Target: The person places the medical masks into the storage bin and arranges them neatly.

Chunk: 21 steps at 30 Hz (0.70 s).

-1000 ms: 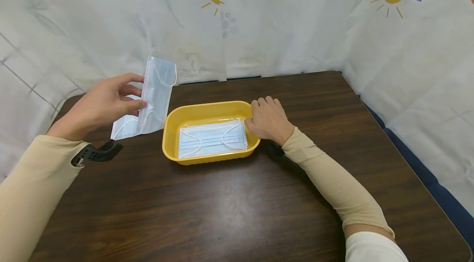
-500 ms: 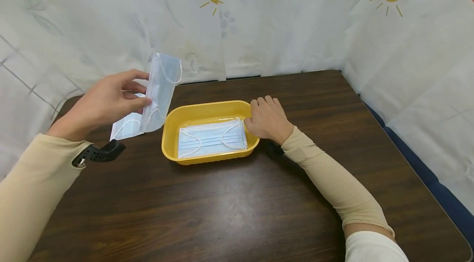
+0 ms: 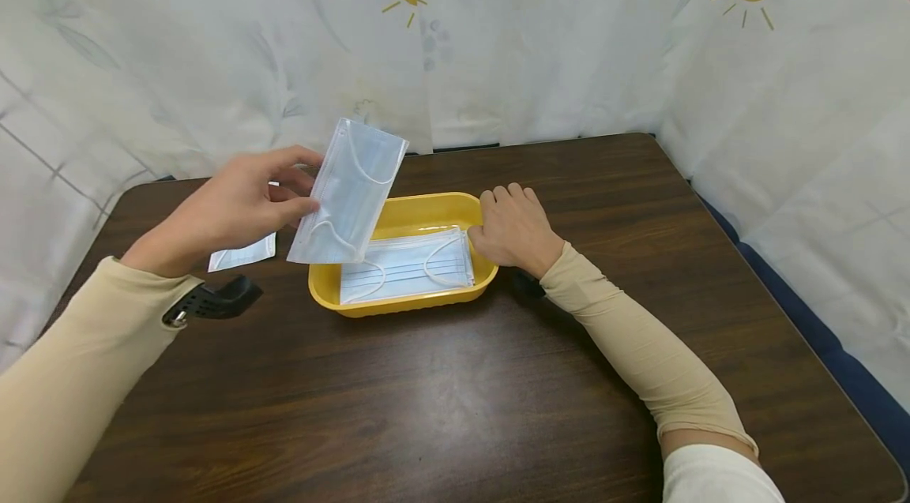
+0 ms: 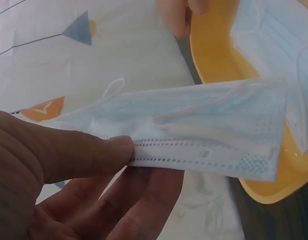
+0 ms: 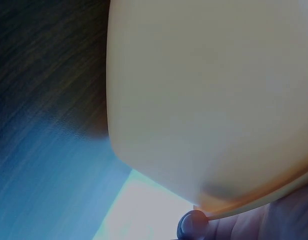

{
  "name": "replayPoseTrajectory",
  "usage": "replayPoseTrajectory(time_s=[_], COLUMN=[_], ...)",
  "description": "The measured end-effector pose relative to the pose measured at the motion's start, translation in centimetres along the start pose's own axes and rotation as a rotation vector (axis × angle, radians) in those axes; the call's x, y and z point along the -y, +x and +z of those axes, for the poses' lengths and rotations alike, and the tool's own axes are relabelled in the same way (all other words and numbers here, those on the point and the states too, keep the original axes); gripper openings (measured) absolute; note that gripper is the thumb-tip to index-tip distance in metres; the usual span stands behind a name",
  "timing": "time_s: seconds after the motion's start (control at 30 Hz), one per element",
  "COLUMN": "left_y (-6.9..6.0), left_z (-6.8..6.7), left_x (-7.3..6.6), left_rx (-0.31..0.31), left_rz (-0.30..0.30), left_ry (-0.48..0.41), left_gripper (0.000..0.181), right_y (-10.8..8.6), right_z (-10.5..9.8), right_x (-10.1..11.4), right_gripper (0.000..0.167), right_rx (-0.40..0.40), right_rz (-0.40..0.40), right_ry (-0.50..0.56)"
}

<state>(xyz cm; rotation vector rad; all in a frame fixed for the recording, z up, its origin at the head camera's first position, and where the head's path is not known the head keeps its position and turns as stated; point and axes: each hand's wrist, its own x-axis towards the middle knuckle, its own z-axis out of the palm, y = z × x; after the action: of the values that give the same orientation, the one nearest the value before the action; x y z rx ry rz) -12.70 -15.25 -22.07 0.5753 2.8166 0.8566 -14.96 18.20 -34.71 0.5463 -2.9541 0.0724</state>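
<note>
Between thumb and fingers, my left hand (image 3: 249, 199) pinches a light blue face mask (image 3: 351, 187) by one long edge, raised over the left part of the yellow tray (image 3: 323, 286). In the left wrist view the thumb presses on the stitched border of that face mask (image 4: 204, 132), its ear loops hanging loose. Inside the tray lies a stack of face masks (image 3: 419, 266) with white ear loops. My right hand (image 3: 515, 227) grips the tray's right rim; the right wrist view has the tray's outer wall (image 5: 204, 100) close up, with a fingertip at its rim.
Another face mask (image 3: 245, 253) lies on the dark wooden table (image 3: 441, 392), left of the tray and partly hidden by my left hand. A white patterned curtain (image 3: 540, 69) hangs behind the table and along its sides.
My left hand has carried its face mask to the right, from beside the tray to over its left part, tilting it more. The right hand and the tray have hardly moved.
</note>
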Motion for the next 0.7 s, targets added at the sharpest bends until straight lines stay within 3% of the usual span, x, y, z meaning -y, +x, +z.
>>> replayPoseTrajectory(time_s=[0.13, 0.4, 0.7], left_y=[0.0, 0.1, 1.0], left_z=[0.4, 1.2, 2.3], left_x=[-0.4, -1.2, -1.0], left_rx=[0.027, 0.075, 0.204], left_rz=[0.017, 0.065, 0.165], left_ry=[0.056, 0.045, 0.095], left_gripper=[0.041, 0.037, 0.036], right_y=[-0.1, -0.2, -0.4], right_z=[-0.1, -0.1, -0.2], right_x=[0.1, 0.1, 0.1], right_gripper=[0.025, 0.025, 0.026], right_rx=[-0.010, -0.019, 0.011], right_rz=[-0.006, -0.004, 0.008], right_ry=[0.001, -0.003, -0.005])
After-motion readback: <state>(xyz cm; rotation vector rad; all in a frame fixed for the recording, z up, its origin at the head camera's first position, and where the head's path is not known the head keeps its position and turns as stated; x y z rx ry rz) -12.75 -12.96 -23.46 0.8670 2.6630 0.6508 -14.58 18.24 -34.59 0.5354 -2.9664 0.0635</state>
